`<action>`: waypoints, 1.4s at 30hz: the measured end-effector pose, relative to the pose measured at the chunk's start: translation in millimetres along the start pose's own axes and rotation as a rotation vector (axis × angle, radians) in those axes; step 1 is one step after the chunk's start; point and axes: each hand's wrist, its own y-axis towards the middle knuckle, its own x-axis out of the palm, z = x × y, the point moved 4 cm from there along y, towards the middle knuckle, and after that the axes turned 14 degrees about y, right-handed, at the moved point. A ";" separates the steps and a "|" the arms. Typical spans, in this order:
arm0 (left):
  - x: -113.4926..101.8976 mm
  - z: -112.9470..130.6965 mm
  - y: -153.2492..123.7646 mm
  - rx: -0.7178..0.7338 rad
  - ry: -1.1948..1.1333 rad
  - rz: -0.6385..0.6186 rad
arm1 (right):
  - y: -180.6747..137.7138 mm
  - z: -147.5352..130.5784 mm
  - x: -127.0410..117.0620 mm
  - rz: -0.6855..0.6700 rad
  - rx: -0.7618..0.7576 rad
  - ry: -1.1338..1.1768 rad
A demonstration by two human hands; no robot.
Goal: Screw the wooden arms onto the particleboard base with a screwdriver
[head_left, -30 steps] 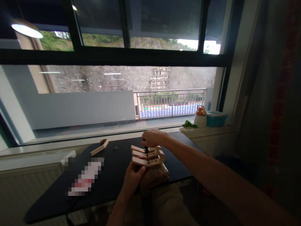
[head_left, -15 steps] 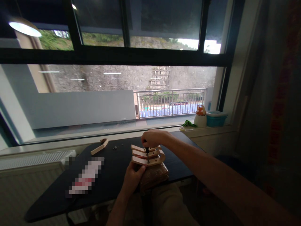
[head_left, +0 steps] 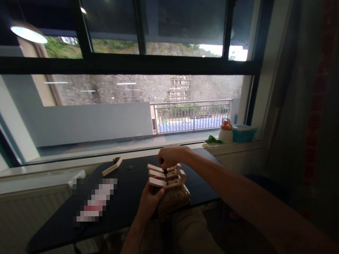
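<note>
A wooden rack of curved hooks on a dark board stands at the near edge of the black table. My right hand is closed over the top of a small screwdriver, whose tip stands on the nearest hook. My left hand grips the rack's lower left side, fingers wrapped round it. A loose wooden hook lies on the table to the far left, with a few small screws beside it.
A pixelated flat object lies on the table's left half. On the windowsill at right stand a white and orange container, a teal box and a green cloth. A white radiator is at left.
Almost nothing has changed. My right hand has shifted slightly on the screwdriver, and the view has moved a little.
</note>
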 end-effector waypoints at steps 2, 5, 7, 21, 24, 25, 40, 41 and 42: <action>0.1 -0.3 0.0 -0.001 0.002 -0.001 | 0.9 -1.3 2.3 -0.042 -0.004 0.000; -0.8 1.1 -0.5 -0.003 0.016 0.007 | 3.0 -0.4 9.2 -0.078 0.002 0.002; -1.6 2.5 -0.9 -0.004 0.027 0.012 | 4.4 2.4 12.6 -0.075 0.012 0.010; -3.3 1.6 -0.8 -0.018 0.076 0.007 | 11.4 8.8 15.3 -0.093 0.110 0.041; -3.2 -0.9 0.4 -0.018 0.085 0.008 | 13.1 7.8 10.9 -0.152 0.100 0.062; -3.1 -1.7 0.7 -0.019 0.087 0.009 | 14.0 6.5 8.2 -0.155 0.089 0.059; -3.4 2.9 -0.4 -0.010 0.081 0.025 | 25.7 6.8 21.2 -0.134 0.090 0.004; -3.3 2.7 -0.4 -0.011 0.081 0.027 | 25.8 7.7 21.1 -0.132 0.098 0.007; -3.2 2.4 -0.3 -0.013 0.081 0.027 | 26.2 8.3 20.8 -0.129 0.104 0.008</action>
